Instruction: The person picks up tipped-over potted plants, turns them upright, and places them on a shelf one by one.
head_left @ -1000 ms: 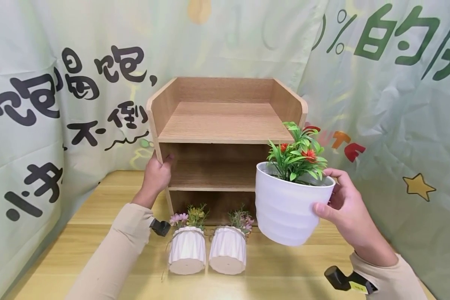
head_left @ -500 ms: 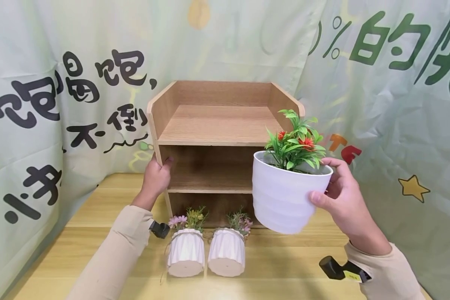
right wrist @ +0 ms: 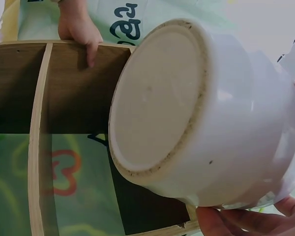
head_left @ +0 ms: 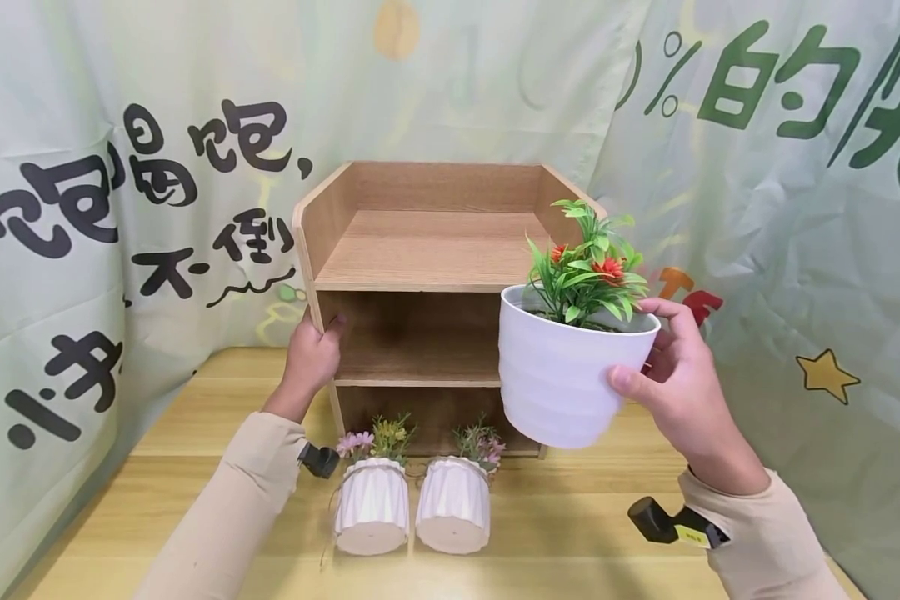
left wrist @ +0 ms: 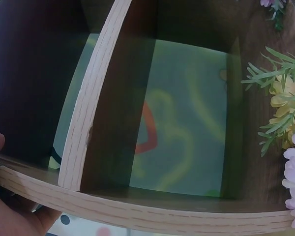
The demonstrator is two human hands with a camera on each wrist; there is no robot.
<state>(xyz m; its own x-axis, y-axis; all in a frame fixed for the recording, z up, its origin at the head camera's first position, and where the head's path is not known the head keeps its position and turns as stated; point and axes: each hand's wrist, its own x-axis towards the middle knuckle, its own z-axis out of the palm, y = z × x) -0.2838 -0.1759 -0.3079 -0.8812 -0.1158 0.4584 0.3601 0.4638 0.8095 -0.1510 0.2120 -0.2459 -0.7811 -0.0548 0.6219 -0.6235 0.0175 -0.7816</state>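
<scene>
My right hand (head_left: 678,379) grips the rim and side of a white flowerpot (head_left: 562,379), thumb on the outside and fingers at the back. Green leaves with red flowers (head_left: 588,267) stand up out of it. The pot is held in the air, overlapping the right side of a wooden shelf (head_left: 420,250) in the head view. Its worn underside (right wrist: 157,98) faces the right wrist camera. On the shelf's left side panel my left hand (head_left: 313,354) holds the front edge, thumb inside the middle compartment. In the left wrist view, part of that hand (left wrist: 14,214) shows at the panel's edge.
Two small white pots, one left (head_left: 372,504) and one right (head_left: 453,504), with pink and yellow flowers stand before the shelf on the wooden table (head_left: 187,483). A printed curtain (head_left: 450,83) hangs behind and at both sides.
My right hand has lifted the white flowerpot higher and moved it slightly left. The left hand keeps its hold on the shelf, and the small pots stay put.
</scene>
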